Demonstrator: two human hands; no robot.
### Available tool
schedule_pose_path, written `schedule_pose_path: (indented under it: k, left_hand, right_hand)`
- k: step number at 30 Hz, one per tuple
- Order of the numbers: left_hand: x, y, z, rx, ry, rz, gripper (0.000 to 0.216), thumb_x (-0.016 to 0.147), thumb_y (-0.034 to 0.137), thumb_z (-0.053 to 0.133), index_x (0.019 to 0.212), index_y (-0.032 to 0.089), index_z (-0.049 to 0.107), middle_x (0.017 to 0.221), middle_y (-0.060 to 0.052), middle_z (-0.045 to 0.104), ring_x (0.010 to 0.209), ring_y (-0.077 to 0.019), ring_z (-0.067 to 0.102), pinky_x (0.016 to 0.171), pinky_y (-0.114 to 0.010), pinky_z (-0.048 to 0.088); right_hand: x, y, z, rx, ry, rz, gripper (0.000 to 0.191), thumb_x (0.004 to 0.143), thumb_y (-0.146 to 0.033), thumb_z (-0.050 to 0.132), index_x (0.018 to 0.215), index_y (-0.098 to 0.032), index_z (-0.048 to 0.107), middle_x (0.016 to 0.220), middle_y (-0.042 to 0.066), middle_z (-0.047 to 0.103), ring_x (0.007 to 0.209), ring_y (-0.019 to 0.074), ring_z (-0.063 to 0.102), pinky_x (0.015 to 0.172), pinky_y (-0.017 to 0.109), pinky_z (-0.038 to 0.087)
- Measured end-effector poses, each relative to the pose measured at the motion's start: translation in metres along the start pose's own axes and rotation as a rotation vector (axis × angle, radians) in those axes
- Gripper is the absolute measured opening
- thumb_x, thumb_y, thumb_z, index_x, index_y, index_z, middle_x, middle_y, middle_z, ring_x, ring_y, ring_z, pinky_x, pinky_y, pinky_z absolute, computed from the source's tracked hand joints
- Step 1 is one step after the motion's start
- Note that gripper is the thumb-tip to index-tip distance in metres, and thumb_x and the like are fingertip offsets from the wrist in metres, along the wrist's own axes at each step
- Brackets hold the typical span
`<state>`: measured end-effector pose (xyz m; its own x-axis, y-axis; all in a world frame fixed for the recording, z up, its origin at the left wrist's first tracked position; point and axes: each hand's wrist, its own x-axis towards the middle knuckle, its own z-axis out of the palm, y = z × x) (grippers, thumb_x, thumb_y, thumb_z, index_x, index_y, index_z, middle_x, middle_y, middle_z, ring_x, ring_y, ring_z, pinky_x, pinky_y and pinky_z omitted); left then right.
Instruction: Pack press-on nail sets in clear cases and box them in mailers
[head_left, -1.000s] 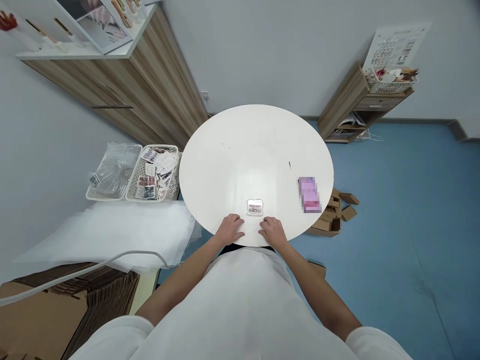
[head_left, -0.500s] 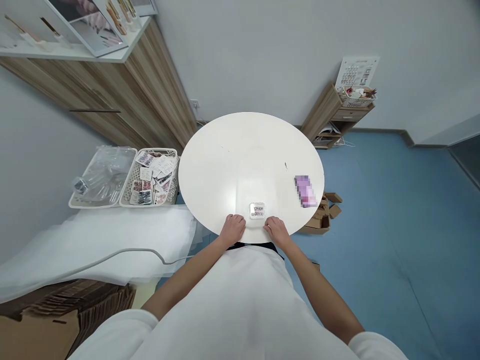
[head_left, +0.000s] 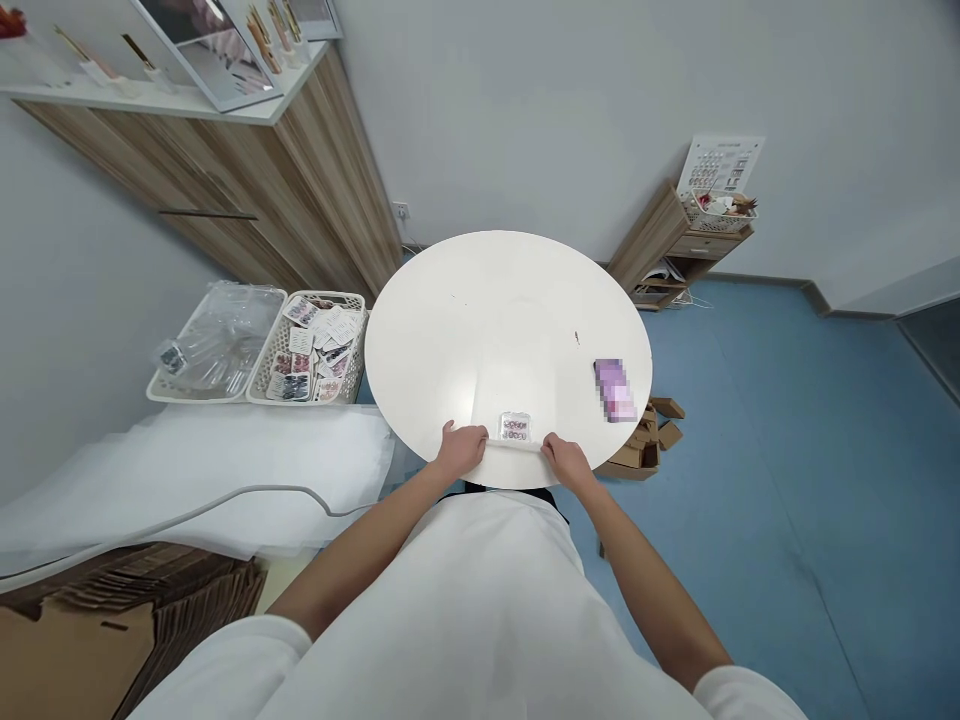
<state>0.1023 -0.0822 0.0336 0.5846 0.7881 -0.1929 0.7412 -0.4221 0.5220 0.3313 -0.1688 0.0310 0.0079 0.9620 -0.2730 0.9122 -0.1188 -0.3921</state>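
Note:
A small clear box (head_left: 514, 427) with dark red and pink pieces inside lies near the front edge of the round white table (head_left: 495, 320). My left hand (head_left: 463, 447) and my right hand (head_left: 566, 460) rest at that edge, one on each side of the box. Both have their fingers closed. A thin white strip or sheet (head_left: 514, 446) stretches between them just in front of the box, and each hand seems to pinch one end of it. A purple flat object (head_left: 615, 390) lies at the table's right side.
Two white baskets (head_left: 259, 392) stand on a white-covered surface to the left, one with clear plastic, one with small cards. A wooden cabinet (head_left: 300, 190) stands behind them. Cardboard boxes (head_left: 645, 445) lie on the blue floor under the table's right edge. Flat cardboard (head_left: 127, 620) is stacked at lower left.
Both hands have closed and drawn apart, and a white strip now shows between them. The view has shifted slightly; the box stays in place.

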Motion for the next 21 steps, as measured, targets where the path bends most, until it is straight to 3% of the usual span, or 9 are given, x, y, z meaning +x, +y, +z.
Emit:
schedule_pose_path:
  k: [3,6,12,15,17,21]
  left_hand:
    - [0.015,-0.004,-0.011,-0.061,-0.061,-0.099,0.021,0.08,0.024,0.036,0.083,0.024,0.057,0.081,-0.002,0.065,0.076,-0.0196,0.058,0.078,-0.036,0.037]
    - [0.027,-0.007,-0.013,-0.023,-0.111,-0.21,0.018,0.079,0.026,0.038,0.08,0.023,0.055,0.083,-0.002,0.064,0.078,-0.0192,0.057,0.068,-0.03,0.038]
    - [0.033,0.0,0.004,0.17,-0.077,-0.297,0.016,0.076,0.018,0.038,0.077,0.019,0.054,0.072,-0.005,0.061,0.073,-0.0201,0.056,0.076,-0.037,0.033]
    - [0.031,0.004,0.012,0.261,0.06,-0.197,0.02,0.073,0.018,0.043,0.089,0.018,0.055,0.095,-0.011,0.059,0.094,-0.0254,0.052,0.084,-0.042,0.028]
    - [0.03,0.005,0.015,0.294,0.146,-0.101,0.034,0.071,0.014,0.045,0.104,0.018,0.051,0.116,-0.014,0.05,0.11,-0.0282,0.043,0.091,-0.045,0.022]
    - [0.031,0.004,0.021,0.307,0.081,0.192,0.047,0.071,0.003,0.038,0.111,0.025,0.048,0.13,-0.008,0.041,0.122,-0.0237,0.032,0.097,-0.044,0.015]
  right_hand:
    - [0.017,-0.001,-0.007,0.002,-0.022,0.071,0.017,0.088,-0.025,0.028,0.084,-0.021,0.044,0.063,0.0,0.056,0.056,0.0151,0.049,0.058,0.025,0.03]
    - [0.03,0.0,-0.004,0.012,-0.035,0.129,0.016,0.088,-0.025,0.027,0.083,-0.021,0.042,0.064,-0.001,0.057,0.056,0.0143,0.049,0.059,0.025,0.028]
    - [0.038,-0.001,0.013,0.01,0.005,0.174,0.017,0.088,-0.024,0.027,0.082,-0.02,0.043,0.058,-0.003,0.056,0.053,0.0123,0.048,0.073,0.028,0.028]
    - [0.038,-0.001,0.018,0.015,0.039,0.17,0.017,0.088,-0.023,0.028,0.085,-0.02,0.045,0.06,-0.003,0.058,0.055,0.0126,0.05,0.075,0.029,0.027]
    - [0.038,0.0,0.02,0.021,0.055,0.157,0.018,0.087,-0.023,0.029,0.088,-0.02,0.046,0.063,-0.002,0.059,0.057,0.013,0.051,0.077,0.03,0.027]
    - [0.035,0.001,0.02,0.045,0.077,0.14,0.019,0.086,-0.02,0.03,0.092,-0.019,0.048,0.068,0.0,0.06,0.063,0.0146,0.053,0.078,0.032,0.029]
